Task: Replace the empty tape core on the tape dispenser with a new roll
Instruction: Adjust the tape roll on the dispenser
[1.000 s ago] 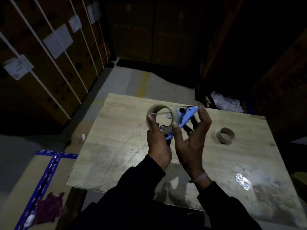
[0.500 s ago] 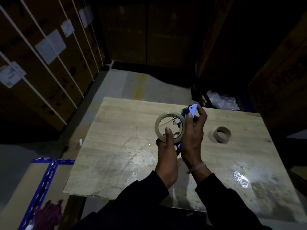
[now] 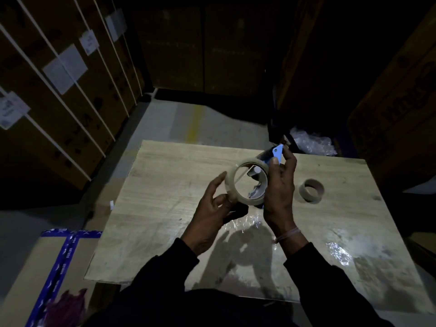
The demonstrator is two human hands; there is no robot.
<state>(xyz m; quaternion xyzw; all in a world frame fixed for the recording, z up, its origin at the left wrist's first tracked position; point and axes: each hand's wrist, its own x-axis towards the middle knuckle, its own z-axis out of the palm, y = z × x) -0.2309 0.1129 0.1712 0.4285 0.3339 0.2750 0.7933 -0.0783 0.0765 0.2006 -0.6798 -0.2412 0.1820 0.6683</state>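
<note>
A new roll of pale tape (image 3: 230,182) is held up above the wooden table (image 3: 165,185), its open face turned toward me. Behind it sits the blue tape dispenser (image 3: 277,153), whose spindle shows through the roll's hole. My right hand (image 3: 280,192) grips the dispenser's side, thumb on the blue plate. My left hand (image 3: 212,213) touches the roll's lower left rim with loosely spread fingers. The empty brown tape core (image 3: 311,191) lies on the table to the right of my hands.
Strapped cardboard boxes (image 3: 59,95) line the left wall. Crumpled clear plastic (image 3: 311,142) lies beyond the table's far right corner. A carton with blue tape (image 3: 61,251) sits on the floor at lower left. A shiny film patch (image 3: 339,253) marks the table's right side.
My left hand has shifted from gripping the roll's bottom to its lower left rim, fingers opening. The roll and dispenser have stayed at about the same height in front of me.
</note>
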